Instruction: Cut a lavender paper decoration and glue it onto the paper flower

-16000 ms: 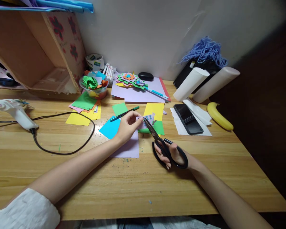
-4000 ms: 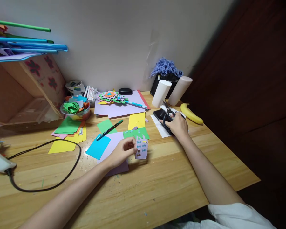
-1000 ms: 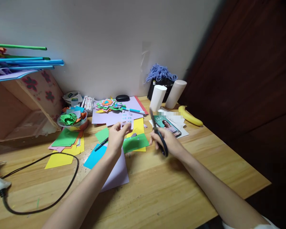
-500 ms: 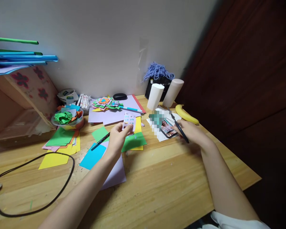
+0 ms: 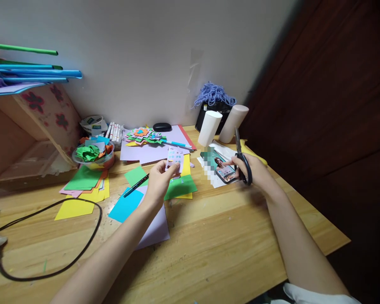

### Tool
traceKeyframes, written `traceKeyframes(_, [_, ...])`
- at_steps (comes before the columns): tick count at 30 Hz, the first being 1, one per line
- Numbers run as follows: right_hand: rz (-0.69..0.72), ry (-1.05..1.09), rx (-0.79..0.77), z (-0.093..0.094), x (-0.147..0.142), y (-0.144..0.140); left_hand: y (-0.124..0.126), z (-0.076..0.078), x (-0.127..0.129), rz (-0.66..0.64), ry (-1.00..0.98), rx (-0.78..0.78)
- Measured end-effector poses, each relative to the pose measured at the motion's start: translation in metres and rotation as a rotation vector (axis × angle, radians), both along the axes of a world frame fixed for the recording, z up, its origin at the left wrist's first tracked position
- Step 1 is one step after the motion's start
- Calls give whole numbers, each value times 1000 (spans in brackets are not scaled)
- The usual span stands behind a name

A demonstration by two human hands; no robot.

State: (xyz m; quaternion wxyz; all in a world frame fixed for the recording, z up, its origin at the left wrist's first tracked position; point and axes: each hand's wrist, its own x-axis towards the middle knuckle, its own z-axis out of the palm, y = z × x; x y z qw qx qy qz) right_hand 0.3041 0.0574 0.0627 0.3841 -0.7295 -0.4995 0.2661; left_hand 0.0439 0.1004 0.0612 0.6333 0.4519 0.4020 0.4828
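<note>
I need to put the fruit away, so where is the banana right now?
In the head view the banana lies on the right side of the wooden desk, mostly hidden behind the right hand holding the scissors, near the two paper rolls.

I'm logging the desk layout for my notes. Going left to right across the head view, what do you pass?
Black cable → bowl of paper scraps → left hand holding a small dotted paper piece → phone → right hand holding black scissors.
</note>
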Motion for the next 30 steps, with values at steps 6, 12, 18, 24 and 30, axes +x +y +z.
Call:
traceKeyframes(6, [464,720,-57,-15,-64,-5,0,0,0,-15,71,17])
traceKeyframes(12, [744,867,-271,-35,-114,-28,3,-2,-2,24,103,1])
traceKeyframes(18, [722,848,-327,-39,-113,-30,5,-6,-3,95,100,11])
traceKeyframes(24, [740,814,-309,-45,-110,-33,3,-5,-2,92,88,3])
traceKeyframes(30, [726,771,-272,-45,-109,-34,0,2,-1,33,124,-23])
